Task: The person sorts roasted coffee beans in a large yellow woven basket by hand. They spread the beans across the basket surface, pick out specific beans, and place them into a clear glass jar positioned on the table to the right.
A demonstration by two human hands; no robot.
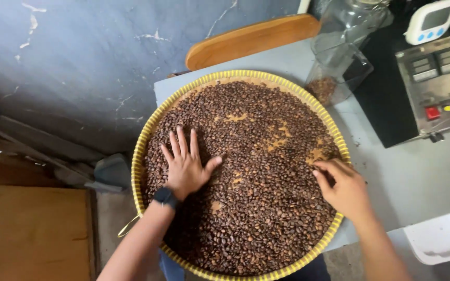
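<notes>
A round woven tray with a yellow rim lay on the grey tabletop, heaped with dark roasted coffee beans that left a few bare patches toward its right side. The left hand, a dark watch at its wrist, lay flat with fingers spread on the beans, while the right hand rested near the tray's right edge with its fingertips curled into them. Behind the tray stood a clear plastic container holding some beans, a wooden board, a metal machine with red buttons and a small white timer.
</notes>
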